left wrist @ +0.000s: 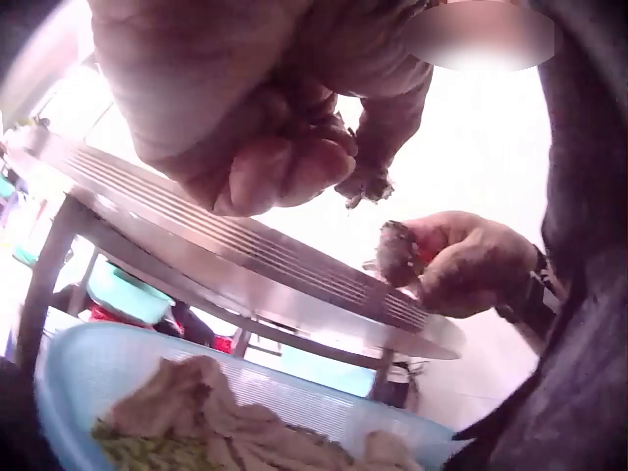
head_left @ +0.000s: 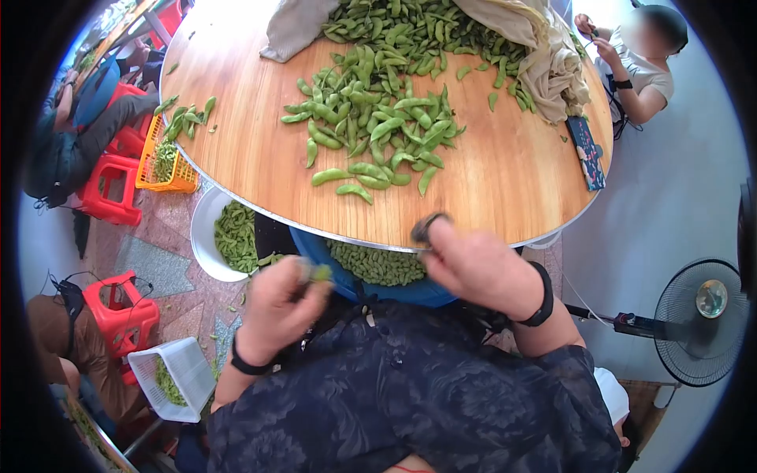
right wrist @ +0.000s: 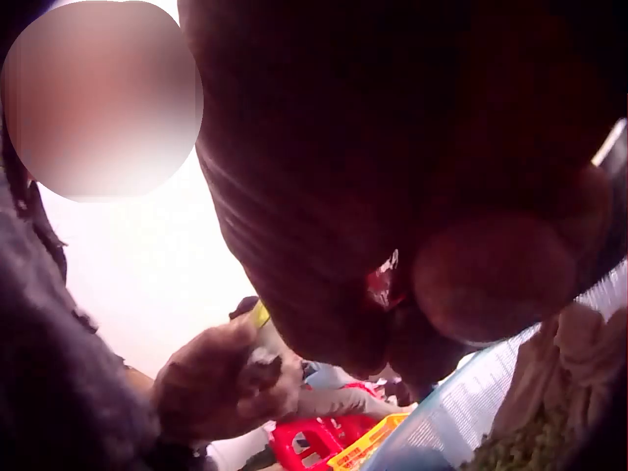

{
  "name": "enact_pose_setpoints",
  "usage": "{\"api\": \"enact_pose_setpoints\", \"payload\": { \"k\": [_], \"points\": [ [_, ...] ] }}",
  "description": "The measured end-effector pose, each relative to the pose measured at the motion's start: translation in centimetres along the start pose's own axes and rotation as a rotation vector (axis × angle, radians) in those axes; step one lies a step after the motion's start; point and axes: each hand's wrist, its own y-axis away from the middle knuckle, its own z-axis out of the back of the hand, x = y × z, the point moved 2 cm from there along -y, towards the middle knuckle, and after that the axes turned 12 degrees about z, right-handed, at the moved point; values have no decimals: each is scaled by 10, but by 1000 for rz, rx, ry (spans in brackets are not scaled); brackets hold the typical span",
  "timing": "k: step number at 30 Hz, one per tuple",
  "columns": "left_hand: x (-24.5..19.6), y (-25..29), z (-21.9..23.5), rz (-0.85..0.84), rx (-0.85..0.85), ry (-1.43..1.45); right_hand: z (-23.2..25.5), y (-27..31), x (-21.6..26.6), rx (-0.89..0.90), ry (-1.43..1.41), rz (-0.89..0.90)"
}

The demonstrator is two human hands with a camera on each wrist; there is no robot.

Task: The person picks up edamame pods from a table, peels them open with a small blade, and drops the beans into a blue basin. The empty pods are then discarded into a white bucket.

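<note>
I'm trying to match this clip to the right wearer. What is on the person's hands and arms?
Both hands are bare. The left hand has a thin black band at the wrist; the right hand has a wider black strap there. Dark blue sleeves with a faint floral pattern end above the wrists.

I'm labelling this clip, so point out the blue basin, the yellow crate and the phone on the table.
blue basin (head_left: 410,293), head view, front rim.
yellow crate (head_left: 183,180), head view, right wall.
phone (head_left: 588,151), head view, middle of its patterned case.
</note>
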Motion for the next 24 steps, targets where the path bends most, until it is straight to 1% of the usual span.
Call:
{"api": "enact_pose_setpoints", "payload": {
  "k": [1,2,4,5,6,8,9,10,12,13,14,15,16,17,18,20,21,23,24],
  "points": [
    [17,5,14,82,-86,-71,2,-2,-10,-99,48,-61],
    [33,9,28,164,-170,-142,5,-8,-15,-99,50,-60],
    [35,9,50,333,-362,-306,11,-21,-23,-269,145,-126],
    [42,12,61,337,-397,-537,11,-28,-24,-283,210,-115],
    [42,13,63,334,-399,-540,9,-32,-24,-287,209,-113],
    [44,17,67,319,-452,-452,1,-37,-27,-236,369,-96],
    [44,19,63,272,-425,-334,0,-37,-29,-236,369,-88],
    [40,19,58,276,-430,-332,-2,-35,-31,-220,393,-111],
    [29,16,37,293,-157,103,-1,-28,-33,-203,420,-133],
    [20,12,27,221,-66,112,-1,-23,-34,-222,377,-197],
    [17,8,19,251,106,164,-1,-19,-34,-241,333,-260],
    [14,5,6,268,225,275,-1,-16,-28,-239,334,-258],
    [0,-2,-4,226,314,322,1,-12,-17,-392,140,-185],
    [-13,-6,-15,277,421,462,0,-7,-8,-540,-61,-112],
    [-16,-8,-27,323,479,570,-7,-3,-1,-536,-70,-108],
    [-24,-18,-50,367,503,793,-23,0,17,-555,-161,-47],
    [-20,-21,-57,373,494,789,-29,0,23,-581,-214,16],
    [-13,-25,-68,381,576,927,-36,2,28,-509,-65,76],
    [-12,-25,-66,387,576,921,-39,4,28,-488,-7,84]
  ]
}}
